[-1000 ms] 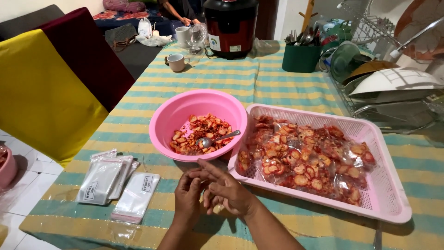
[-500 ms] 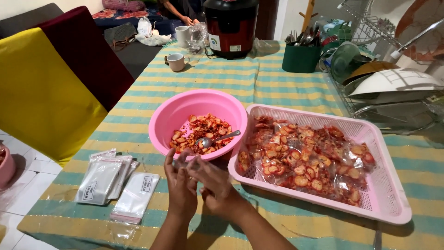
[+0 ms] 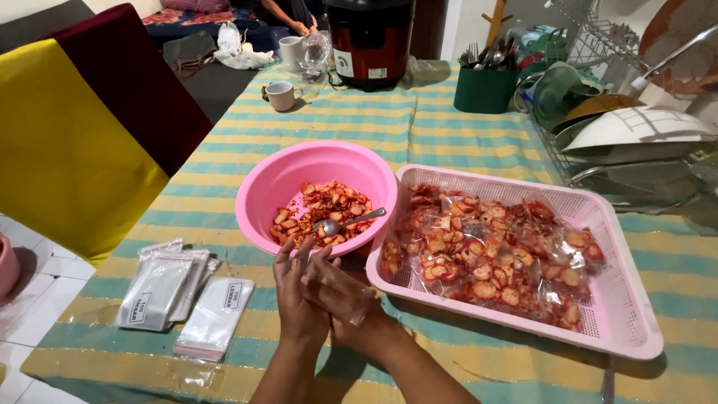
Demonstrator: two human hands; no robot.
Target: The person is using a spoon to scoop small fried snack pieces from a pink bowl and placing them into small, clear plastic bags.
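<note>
My left hand [image 3: 294, 293] and my right hand [image 3: 338, 290] are pressed together just in front of the pink bowl [image 3: 258, 187], with a small clear plastic bag [image 3: 360, 310] flattened between the palms. My left fingers point up towards the bowl's near rim. The bowl holds red-orange chips [image 3: 323, 203] and a metal spoon [image 3: 348, 221]. To the right, a pink perforated tray [image 3: 630, 329] is filled with several sealed bags of chips [image 3: 486, 251].
Stacks of empty clear bags [image 3: 158, 288] lie on the striped tablecloth [image 3: 419, 131] left of my hands. A yellow and maroon chair cover [image 3: 75, 142] stands at the left edge. Far side: mug [image 3: 282, 95], black cooker [image 3: 370, 41], green cutlery holder [image 3: 485, 90], dish rack [image 3: 636, 142].
My hands have moved up from the table's near edge to the bowl's rim. They have gone from clasped to flat, palm against palm, on the bag.
</note>
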